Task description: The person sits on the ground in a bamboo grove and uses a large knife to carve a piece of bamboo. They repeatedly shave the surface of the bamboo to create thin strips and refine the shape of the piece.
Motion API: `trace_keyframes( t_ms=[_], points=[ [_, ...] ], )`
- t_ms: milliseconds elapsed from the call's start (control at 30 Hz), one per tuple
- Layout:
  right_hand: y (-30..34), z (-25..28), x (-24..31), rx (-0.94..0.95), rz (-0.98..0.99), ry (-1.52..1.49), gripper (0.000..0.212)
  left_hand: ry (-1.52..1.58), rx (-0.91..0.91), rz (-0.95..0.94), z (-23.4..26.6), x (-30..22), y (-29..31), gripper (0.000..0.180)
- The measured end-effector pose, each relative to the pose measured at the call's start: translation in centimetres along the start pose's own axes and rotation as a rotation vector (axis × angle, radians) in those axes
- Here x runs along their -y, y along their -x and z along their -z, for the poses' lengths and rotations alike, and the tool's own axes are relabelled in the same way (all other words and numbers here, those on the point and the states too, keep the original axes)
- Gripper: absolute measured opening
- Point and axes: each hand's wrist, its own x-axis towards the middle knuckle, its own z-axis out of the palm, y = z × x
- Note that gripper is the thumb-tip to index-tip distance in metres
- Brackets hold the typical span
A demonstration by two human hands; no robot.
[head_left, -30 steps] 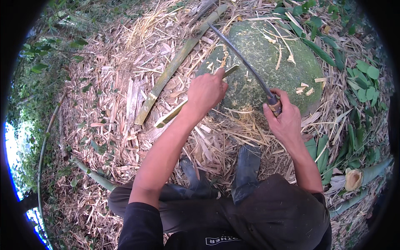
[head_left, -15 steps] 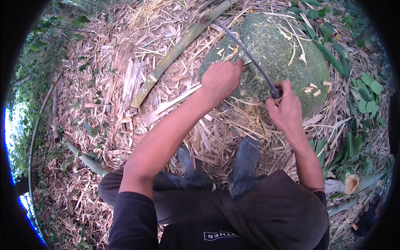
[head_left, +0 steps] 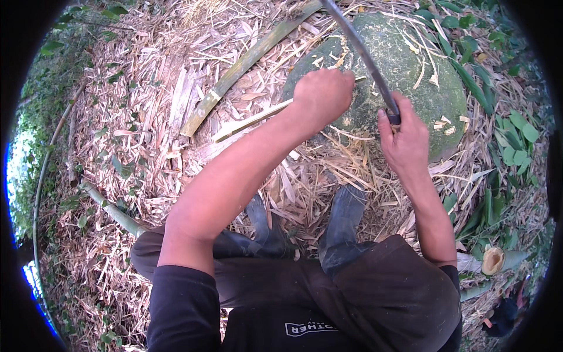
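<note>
My left hand (head_left: 324,94) is closed around a pale split bamboo strip (head_left: 252,121). Its long end slants down to the left, and a short tip shows past my fingers over the mossy boulder (head_left: 404,70). My right hand (head_left: 403,130) grips the dark handle of a machete (head_left: 368,58), thumb along it. The long grey blade points up and to the left, raised above the boulder and running out at the top of the view. Small pale wood chips (head_left: 444,123) lie on the boulder near my right hand.
A green bamboo pole (head_left: 234,73) lies slantwise left of the boulder. Dry husks and shavings (head_left: 152,105) cover the ground. My boots (head_left: 343,217) are planted before the boulder. Cut bamboo with an open end (head_left: 493,260) lies at the right, below leafy plants (head_left: 516,138).
The machete has lifted and its blade now reaches past the top of the view. My right hand has risen slightly, and my left hand with the bamboo strip has shifted up and right.
</note>
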Motion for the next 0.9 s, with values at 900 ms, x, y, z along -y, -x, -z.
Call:
trace_keyframes(
  t_ms=[900],
  points=[
    [-1.8,0.8,-0.1,0.185,-0.156,0.105,0.017,0.025,-0.045,-0.033,-0.8,0.5,0.1,0.033]
  ],
)
